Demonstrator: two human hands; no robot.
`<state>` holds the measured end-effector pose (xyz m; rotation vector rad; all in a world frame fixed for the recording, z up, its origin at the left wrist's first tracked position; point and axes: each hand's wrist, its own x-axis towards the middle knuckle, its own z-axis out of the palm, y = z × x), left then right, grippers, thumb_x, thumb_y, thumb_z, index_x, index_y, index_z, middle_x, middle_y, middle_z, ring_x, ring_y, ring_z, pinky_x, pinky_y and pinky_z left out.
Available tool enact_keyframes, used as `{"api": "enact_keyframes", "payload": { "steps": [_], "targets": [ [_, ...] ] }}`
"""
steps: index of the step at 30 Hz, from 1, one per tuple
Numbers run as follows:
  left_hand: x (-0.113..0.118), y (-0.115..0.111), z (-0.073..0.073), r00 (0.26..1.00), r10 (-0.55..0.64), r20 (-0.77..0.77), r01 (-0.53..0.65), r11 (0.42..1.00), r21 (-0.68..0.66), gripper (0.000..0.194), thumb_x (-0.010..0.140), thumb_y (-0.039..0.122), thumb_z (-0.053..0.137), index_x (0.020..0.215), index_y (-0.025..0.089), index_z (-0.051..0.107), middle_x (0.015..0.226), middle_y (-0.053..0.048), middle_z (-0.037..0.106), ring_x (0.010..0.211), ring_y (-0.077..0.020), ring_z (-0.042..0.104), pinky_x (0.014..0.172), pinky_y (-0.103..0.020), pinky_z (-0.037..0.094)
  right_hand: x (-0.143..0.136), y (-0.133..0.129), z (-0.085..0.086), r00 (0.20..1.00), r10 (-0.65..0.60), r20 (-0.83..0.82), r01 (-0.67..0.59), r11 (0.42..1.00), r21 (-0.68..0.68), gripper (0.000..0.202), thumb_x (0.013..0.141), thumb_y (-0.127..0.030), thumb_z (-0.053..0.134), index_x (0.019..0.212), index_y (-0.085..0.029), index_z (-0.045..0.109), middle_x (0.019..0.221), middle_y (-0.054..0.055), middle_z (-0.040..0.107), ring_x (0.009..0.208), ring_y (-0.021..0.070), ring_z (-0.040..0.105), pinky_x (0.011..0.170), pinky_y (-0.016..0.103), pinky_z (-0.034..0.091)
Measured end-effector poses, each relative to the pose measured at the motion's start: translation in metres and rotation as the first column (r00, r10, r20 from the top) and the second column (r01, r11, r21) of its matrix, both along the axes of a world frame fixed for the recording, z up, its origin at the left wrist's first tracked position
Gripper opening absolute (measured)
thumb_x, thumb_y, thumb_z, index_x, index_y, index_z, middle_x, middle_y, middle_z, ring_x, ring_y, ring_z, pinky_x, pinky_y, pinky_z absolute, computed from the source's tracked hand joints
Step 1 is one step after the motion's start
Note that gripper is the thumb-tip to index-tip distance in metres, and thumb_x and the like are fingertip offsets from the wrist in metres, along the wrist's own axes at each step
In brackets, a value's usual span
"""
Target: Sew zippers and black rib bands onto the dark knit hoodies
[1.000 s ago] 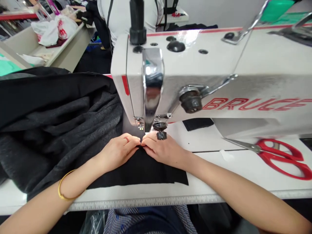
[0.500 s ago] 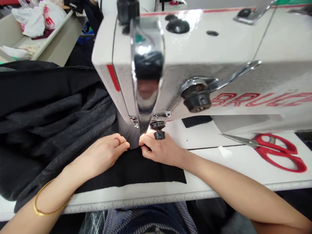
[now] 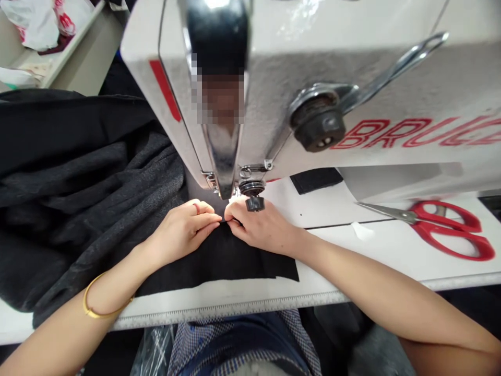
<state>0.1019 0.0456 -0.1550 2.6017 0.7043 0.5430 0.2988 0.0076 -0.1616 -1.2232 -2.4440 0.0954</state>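
Note:
Dark fabric [image 3: 235,263] lies under the head of a white sewing machine [image 3: 274,94], and its bulk is bunched in folds on the left. With thumb and fingers pinched together, my left hand [image 3: 186,230] grips the edge of the fabric just in front of the needle area. My right hand [image 3: 262,222] pinches the same edge close beside it, the fingertips of both hands almost touching. Part of the right hand is hidden behind a black tension knob [image 3: 255,203]. The needle itself is hidden behind the machine's metal guard [image 3: 225,156].
Red-handled scissors [image 3: 422,219] lie right of my right hand, by a small white piece [image 3: 362,231]. A black fabric scrap [image 3: 316,180] rests under the machine arm. A ruler tape [image 3: 235,312] runs along the table's front edge. Plastic bags [image 3: 35,23] sit at upper left.
My left hand has slid right along the fabric edge, up to my right hand. The right hand keeps its pinch. The view has shifted closer to the machine.

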Motion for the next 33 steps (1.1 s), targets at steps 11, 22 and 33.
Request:
{"api": "enact_keyframes", "payload": {
  "steps": [11, 22, 33],
  "targets": [
    [0.002, 0.003, -0.001, 0.999, 0.049, -0.019, -0.049, 0.999, -0.016, 0.018, 0.085, 0.022, 0.046, 0.087, 0.016, 0.063, 0.083, -0.002, 0.062, 0.077, -0.011, 0.056, 0.068, -0.021, 0.046, 0.005, -0.003, 0.004, 0.973, 0.064, 0.222, -0.073, 0.997, 0.029, 0.021, 0.09, -0.018, 0.035, 0.09, -0.017, 0.056, 0.09, 0.008, 0.057, 0.086, 0.0196, 0.05, 0.065, 0.03, 0.037],
    [-0.001, -0.005, -0.006, 1.0, -0.007, -0.011, 0.01, 0.95, 0.311, 0.015, 0.08, 0.018, 0.053, 0.092, 0.019, 0.061, 0.093, -0.001, 0.064, 0.077, -0.0122, 0.057, 0.059, -0.02, 0.047, 0.0, -0.004, 0.001, 0.992, 0.129, -0.002, -0.127, 0.979, 0.161, 0.023, 0.088, -0.016, 0.038, 0.077, -0.013, 0.059, 0.08, 0.004, 0.063, 0.078, 0.0157, 0.054, 0.071, 0.031, 0.04],
    [0.006, -0.004, 0.0, 0.994, -0.074, -0.082, 0.106, 0.845, 0.525, 0.019, 0.086, 0.013, 0.044, 0.075, 0.013, 0.059, 0.062, 0.001, 0.056, 0.056, -0.0092, 0.049, 0.05, -0.02, 0.04, 0.002, -0.006, 0.002, 0.999, 0.036, 0.032, -0.038, 0.997, 0.061, 0.03, 0.09, -0.024, 0.033, 0.072, -0.015, 0.055, 0.068, 0.003, 0.058, 0.062, 0.0142, 0.051, 0.06, 0.028, 0.032]
  ]
}}
